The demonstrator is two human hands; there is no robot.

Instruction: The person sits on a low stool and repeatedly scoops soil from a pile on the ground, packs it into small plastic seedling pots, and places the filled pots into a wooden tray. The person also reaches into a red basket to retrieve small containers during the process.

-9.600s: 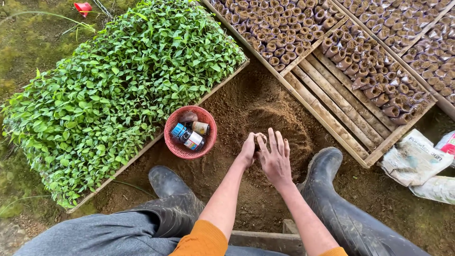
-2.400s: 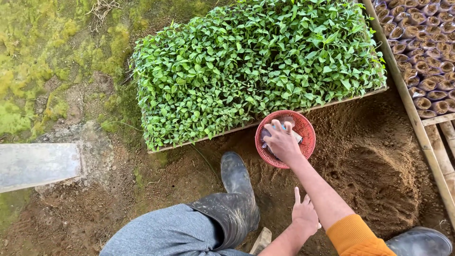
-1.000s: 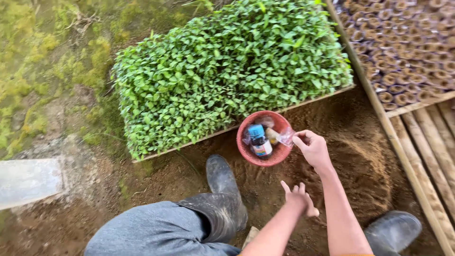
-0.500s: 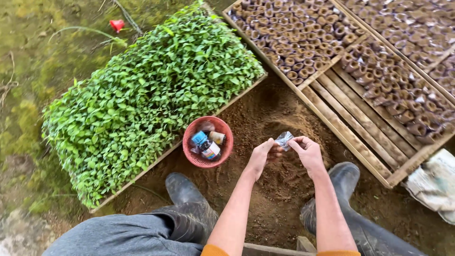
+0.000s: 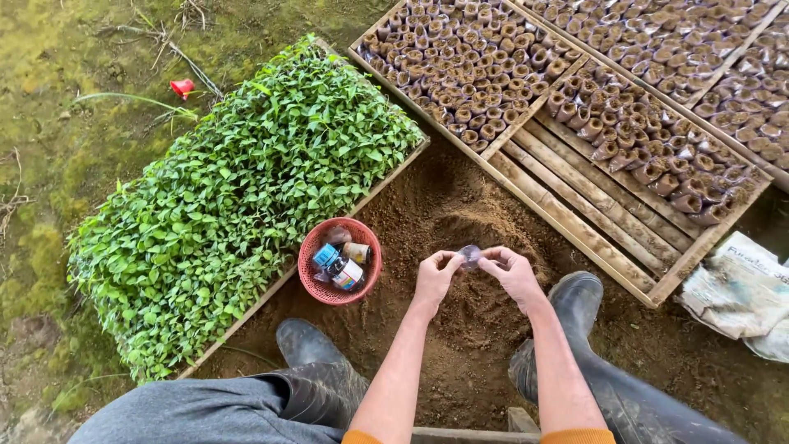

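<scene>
Both hands meet over the soil mound (image 5: 472,247), between the two rubber boots. Left hand (image 5: 434,275) and right hand (image 5: 511,273) each pinch one edge of a small clear plastic bag (image 5: 470,256) with thumb and fingertips; the bag hangs between them, just above the loose soil, apparently being pulled open at its mouth. Contents not discernible; it looks empty.

Judgement on doing this step well: keep the grip at the very rim, thumbs on opposite walls, and rub the two film layers apart rather than tugging, since thin film tears or stretches easily. Hold the mouth upward and level so the bag can take soil without folding shut. Gritty fingers may help to separate the layers.

Surroundings: red basket (image 5: 340,261) with small bottles sits just left of the left hand, touching the wooden edge of the seedling tray (image 5: 238,197). Wooden frame (image 5: 575,205) of filled soil bags lies beyond the mound, partly unfilled on the near side.
</scene>
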